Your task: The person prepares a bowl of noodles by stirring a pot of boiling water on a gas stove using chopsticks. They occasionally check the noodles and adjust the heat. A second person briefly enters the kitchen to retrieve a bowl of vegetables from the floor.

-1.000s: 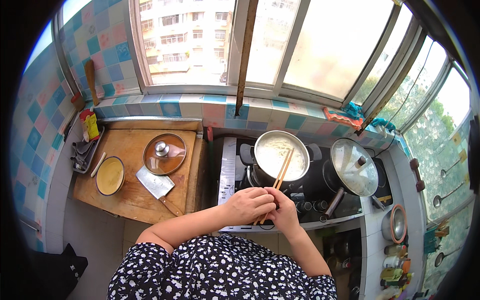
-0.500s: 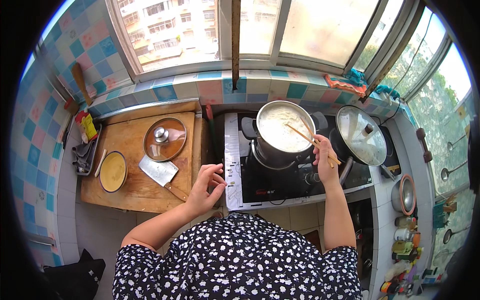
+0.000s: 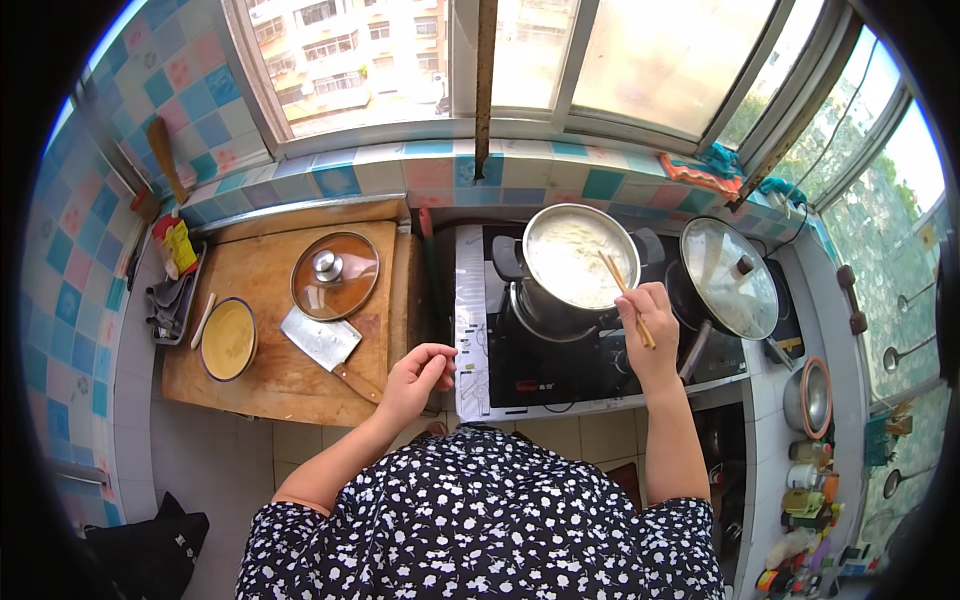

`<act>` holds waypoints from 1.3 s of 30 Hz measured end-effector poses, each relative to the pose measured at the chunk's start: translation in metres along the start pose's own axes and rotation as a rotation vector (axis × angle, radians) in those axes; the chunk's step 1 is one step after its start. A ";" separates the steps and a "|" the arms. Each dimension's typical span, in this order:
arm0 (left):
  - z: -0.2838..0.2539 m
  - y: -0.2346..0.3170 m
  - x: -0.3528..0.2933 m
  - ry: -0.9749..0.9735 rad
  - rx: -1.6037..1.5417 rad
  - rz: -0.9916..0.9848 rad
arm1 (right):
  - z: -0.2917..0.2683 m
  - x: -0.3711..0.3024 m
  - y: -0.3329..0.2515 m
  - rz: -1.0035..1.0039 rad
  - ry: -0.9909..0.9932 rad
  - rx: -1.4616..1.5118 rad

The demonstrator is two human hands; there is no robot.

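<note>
My right hand (image 3: 648,315) grips a pair of wooden chopsticks (image 3: 615,276), their tips in white, cloudy, frothy contents (image 3: 575,250) of a steel pot with dark handles (image 3: 508,258). The pot stands uncovered on a black cooktop (image 3: 535,375). To the left, my left hand (image 3: 415,382) hovers by the cooktop's front left edge. Its fingers are loosely bent with nothing in them. The nearest tool to it is a cleaver (image 3: 322,342) with a wooden handle, lying on a large wooden board (image 3: 255,400).
On the board are a glass lid (image 3: 335,295) with a metal knob and a yellowish bowl (image 3: 228,350). Right of the pot, a pan under a glass lid (image 3: 725,290) has its handle pointing toward me. A metal basin (image 3: 815,398) and several jars (image 3: 805,475) line the right ledge.
The chopsticks have turned steeper and their tips have moved right within the pot. My left hand's fingers have drawn closer together. The whole view has shifted slightly.
</note>
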State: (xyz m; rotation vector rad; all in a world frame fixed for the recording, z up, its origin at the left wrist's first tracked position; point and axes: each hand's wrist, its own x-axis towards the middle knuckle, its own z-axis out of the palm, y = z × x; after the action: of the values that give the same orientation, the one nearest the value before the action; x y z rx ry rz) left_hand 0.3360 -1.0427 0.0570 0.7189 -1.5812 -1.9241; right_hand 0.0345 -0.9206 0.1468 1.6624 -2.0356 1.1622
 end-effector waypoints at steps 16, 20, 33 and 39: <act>0.115 0.005 0.050 -0.374 -0.360 -0.506 | 0.025 -0.108 -0.028 -0.418 -0.109 -0.075; 0.105 0.016 0.050 -0.250 -0.192 -0.201 | 0.026 -0.146 0.019 -0.125 -0.091 -0.104; 0.076 0.013 0.009 -0.031 -0.111 -0.022 | 0.059 -0.174 0.176 0.539 -0.143 -0.242; 0.074 0.008 0.007 -0.038 -0.119 -0.016 | 0.057 -0.171 0.179 0.507 -0.146 -0.256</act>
State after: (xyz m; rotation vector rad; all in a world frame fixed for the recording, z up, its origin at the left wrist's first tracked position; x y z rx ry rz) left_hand 0.2802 -0.9973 0.0771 0.6511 -1.4728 -2.0357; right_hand -0.0609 -0.8388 -0.0738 1.1740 -2.6663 0.8746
